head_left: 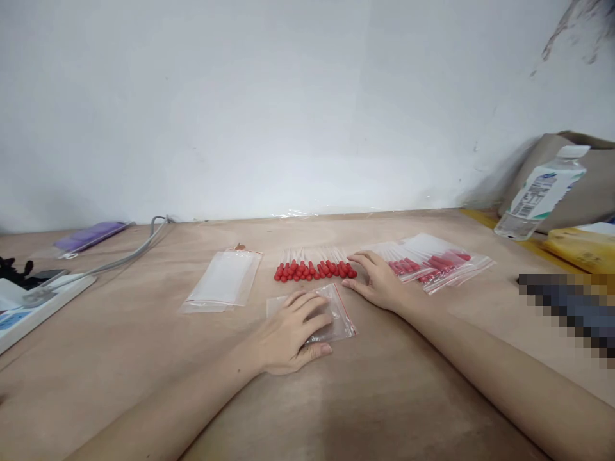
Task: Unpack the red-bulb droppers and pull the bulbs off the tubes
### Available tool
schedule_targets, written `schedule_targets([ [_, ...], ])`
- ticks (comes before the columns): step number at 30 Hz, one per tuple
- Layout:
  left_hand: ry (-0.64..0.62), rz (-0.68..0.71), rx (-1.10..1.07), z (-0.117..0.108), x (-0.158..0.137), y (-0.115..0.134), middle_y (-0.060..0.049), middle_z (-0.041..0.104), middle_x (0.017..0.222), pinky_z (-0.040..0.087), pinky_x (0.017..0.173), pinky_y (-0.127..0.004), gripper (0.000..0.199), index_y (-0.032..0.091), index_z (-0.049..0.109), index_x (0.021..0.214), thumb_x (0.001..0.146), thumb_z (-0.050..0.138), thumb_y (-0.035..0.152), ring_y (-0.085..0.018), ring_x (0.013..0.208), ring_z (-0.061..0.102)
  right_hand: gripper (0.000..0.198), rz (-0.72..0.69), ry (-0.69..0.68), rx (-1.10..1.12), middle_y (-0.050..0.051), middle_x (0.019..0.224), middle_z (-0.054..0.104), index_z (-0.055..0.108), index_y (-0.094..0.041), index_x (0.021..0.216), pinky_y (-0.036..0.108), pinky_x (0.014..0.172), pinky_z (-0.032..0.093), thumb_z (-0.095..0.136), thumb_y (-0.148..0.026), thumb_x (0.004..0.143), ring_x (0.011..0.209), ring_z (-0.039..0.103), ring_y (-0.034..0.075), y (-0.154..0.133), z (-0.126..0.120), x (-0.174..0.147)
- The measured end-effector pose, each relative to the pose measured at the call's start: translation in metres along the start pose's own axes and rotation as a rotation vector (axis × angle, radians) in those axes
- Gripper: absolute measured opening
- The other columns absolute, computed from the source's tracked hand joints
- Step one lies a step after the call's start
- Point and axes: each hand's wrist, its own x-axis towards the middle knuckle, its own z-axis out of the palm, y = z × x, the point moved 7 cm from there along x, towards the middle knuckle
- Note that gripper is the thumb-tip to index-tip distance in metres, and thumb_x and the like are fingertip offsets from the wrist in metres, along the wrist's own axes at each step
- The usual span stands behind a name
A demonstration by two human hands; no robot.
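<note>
My left hand point(295, 330) rests palm down on a clear zip bag point(342, 314) with a red line along its edge, its fingers stretched out and apart. Beyond the bag lies a row of clear-stemmed pieces with red bulb ends point(314, 270), which look like droppers, the stems pointing to the wall. At the row's right end is my right hand point(377, 278), thumb and fingers apart, the fingertips beside or touching the last red bulbs. To the right of that hand, filled zip bags point(435, 262) with similar red-ended pieces lie overlapping.
A stack of flat zip bags point(223, 278) lies to the left on the wooden table point(144, 358). Farther left are a power strip point(43, 310) with a grey cable and a purple packet point(91, 235). A plastic bottle point(542, 192) leans at the right, by a brown bag point(596, 173).
</note>
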Motion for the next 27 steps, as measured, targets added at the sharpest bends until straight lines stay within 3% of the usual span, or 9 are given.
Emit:
schedule_targets([
  [3, -0.012, 0.003, 0.109, -0.001, 0.000, 0.006, -0.011, 0.057, 0.104, 0.038, 0.085, -0.042, 0.040, 0.018, 0.054, 0.111, 0.087, 0.038, 0.047, -0.025, 0.097, 0.050, 0.031, 0.073, -0.001, -0.127, 0.009, 0.105, 0.059, 0.057, -0.020, 0.104, 0.040, 0.082, 0.040, 0.047, -0.041, 0.084, 0.097, 0.053, 0.023, 0.004, -0.014, 0.002],
  [6, 0.027, -0.071, 0.050, -0.008, -0.001, -0.001, -0.008, 0.059, 0.098, 0.039, 0.082, -0.038, 0.036, 0.019, 0.056, 0.107, 0.089, 0.036, 0.043, -0.022, 0.091, 0.052, 0.030, 0.144, -0.034, -0.274, 0.006, 0.093, 0.064, 0.061, -0.021, 0.089, 0.041, 0.079, 0.037, 0.037, -0.038, 0.088, 0.093, 0.054, 0.024, 0.015, -0.032, -0.002],
  [11, 0.210, -0.524, -0.259, -0.017, -0.011, -0.060, -0.005, 0.060, 0.094, 0.043, 0.076, -0.030, 0.025, 0.018, 0.057, 0.091, 0.087, 0.040, 0.036, -0.018, 0.086, 0.056, 0.037, 0.078, -0.151, -0.408, 0.008, 0.105, 0.062, 0.060, -0.020, 0.102, 0.050, 0.090, 0.029, 0.049, -0.046, 0.077, 0.101, 0.052, 0.027, 0.032, -0.051, -0.027],
  [15, 0.160, -0.716, -0.391, -0.005, -0.018, -0.087, -0.002, 0.060, 0.083, 0.042, 0.063, -0.026, 0.028, 0.017, 0.057, 0.089, 0.074, 0.057, 0.041, -0.016, 0.072, 0.055, 0.048, 0.025, -0.247, -0.435, 0.009, 0.120, 0.056, 0.048, -0.021, 0.121, 0.058, 0.098, 0.015, 0.045, -0.025, 0.073, 0.108, 0.050, 0.026, 0.042, -0.047, -0.046],
  [18, 0.084, -0.753, -0.444, 0.003, -0.020, -0.087, 0.001, 0.055, 0.070, 0.038, 0.055, -0.024, 0.032, 0.016, 0.058, 0.087, 0.067, 0.062, 0.041, -0.013, 0.061, 0.050, 0.050, 0.036, -0.225, -0.487, 0.009, 0.120, 0.056, 0.049, -0.020, 0.120, 0.057, 0.099, 0.015, 0.038, -0.012, 0.072, 0.107, 0.052, 0.024, 0.048, -0.043, -0.051],
  [21, 0.032, -0.697, -0.497, 0.002, -0.018, -0.079, 0.002, 0.052, 0.064, 0.036, 0.052, -0.023, 0.027, 0.016, 0.057, 0.076, 0.067, 0.061, 0.041, -0.012, 0.058, 0.048, 0.041, 0.031, -0.186, -0.532, 0.009, 0.112, 0.060, 0.056, -0.018, 0.112, 0.052, 0.099, 0.022, 0.036, -0.010, 0.077, 0.101, 0.056, 0.022, 0.053, -0.040, -0.050],
  [25, 0.086, -0.619, -0.604, -0.028, -0.019, -0.083, 0.002, 0.050, 0.064, 0.038, 0.053, -0.022, 0.026, 0.017, 0.049, 0.072, 0.072, 0.054, 0.042, -0.011, 0.057, 0.047, 0.032, -0.007, -0.132, -0.553, 0.007, 0.099, 0.066, 0.063, -0.018, 0.098, 0.046, 0.097, 0.029, 0.038, -0.011, 0.080, 0.091, 0.059, 0.021, 0.049, -0.041, -0.047],
  [27, 0.222, -0.685, -0.636, -0.054, -0.030, -0.103, 0.003, 0.048, 0.064, 0.040, 0.050, -0.022, 0.027, 0.018, 0.044, 0.077, 0.072, 0.053, 0.043, -0.010, 0.054, 0.048, 0.028, -0.005, -0.047, -0.565, 0.007, 0.092, 0.067, 0.064, -0.016, 0.092, 0.042, 0.093, 0.034, 0.040, -0.011, 0.079, 0.087, 0.059, 0.022, 0.044, -0.051, -0.046],
])
